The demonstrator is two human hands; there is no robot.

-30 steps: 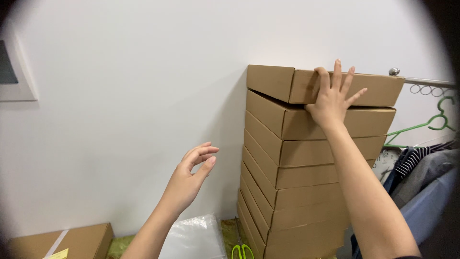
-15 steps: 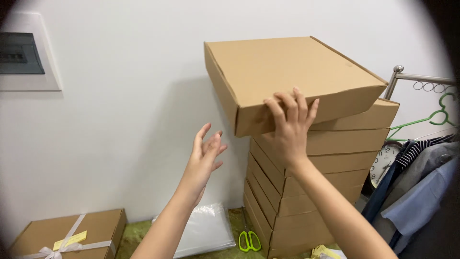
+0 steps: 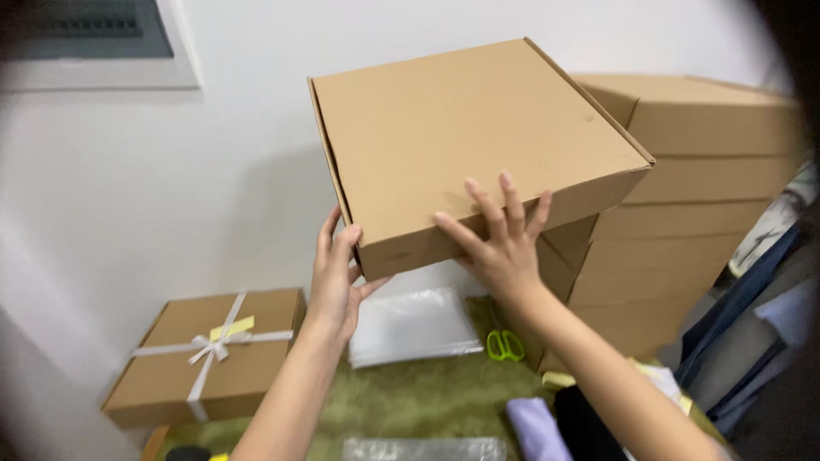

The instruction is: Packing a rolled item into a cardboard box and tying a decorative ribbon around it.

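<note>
A flat brown cardboard box (image 3: 461,137) is held up in the air in front of a white wall. My left hand (image 3: 337,277) grips its near left corner from below and the side. My right hand (image 3: 500,239) presses fingers spread against its front edge. Behind it to the right stands a tall stack of the same cardboard boxes (image 3: 683,213).
On the green mat (image 3: 410,401) lie a brown box tied with a white ribbon (image 3: 209,354), a pile of clear plastic bags (image 3: 414,324) and green-handled scissors (image 3: 506,343). Folded clothes (image 3: 555,423) lie near my right arm. A grey wall panel (image 3: 94,38) is at the upper left.
The top box has come off the stack and moved left and toward me. My left hand has risen and taken hold of its corner. The view has tipped downward.
</note>
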